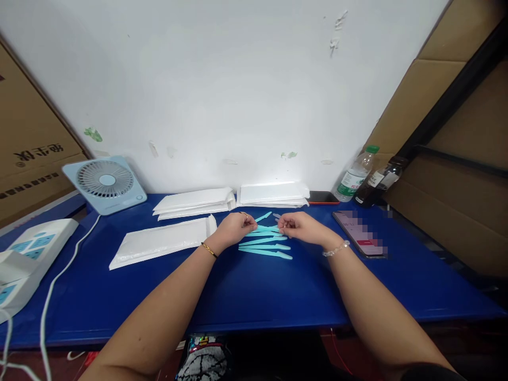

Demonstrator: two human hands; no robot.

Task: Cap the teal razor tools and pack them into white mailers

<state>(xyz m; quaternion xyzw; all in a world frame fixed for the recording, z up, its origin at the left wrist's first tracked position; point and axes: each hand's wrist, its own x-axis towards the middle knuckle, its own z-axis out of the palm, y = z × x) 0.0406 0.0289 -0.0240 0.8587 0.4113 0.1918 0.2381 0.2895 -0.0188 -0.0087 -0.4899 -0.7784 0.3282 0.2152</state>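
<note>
Several slim teal eyebrow razors (264, 247) lie fanned out side by side on the blue table. My left hand (235, 228) is closed in a pinch at the left end of one teal eyebrow razor (268, 229), just over the row. At that razor's other end, my right hand (298, 227) pinches with thumb and forefinger. A small translucent piece (276, 216) shows beside the right fingertips; whether it is held or lying on the table is unclear. Behind the hands, another teal razor (263, 217) points up to the right.
White padded packets (162, 241) lie left of my hands, with stacked ones (272, 193) along the wall. A fan (107, 182) and power strip (37, 259) stand at left. A phone (359, 233), dark red-edged phone (323, 198) and bottles (354, 177) are at right.
</note>
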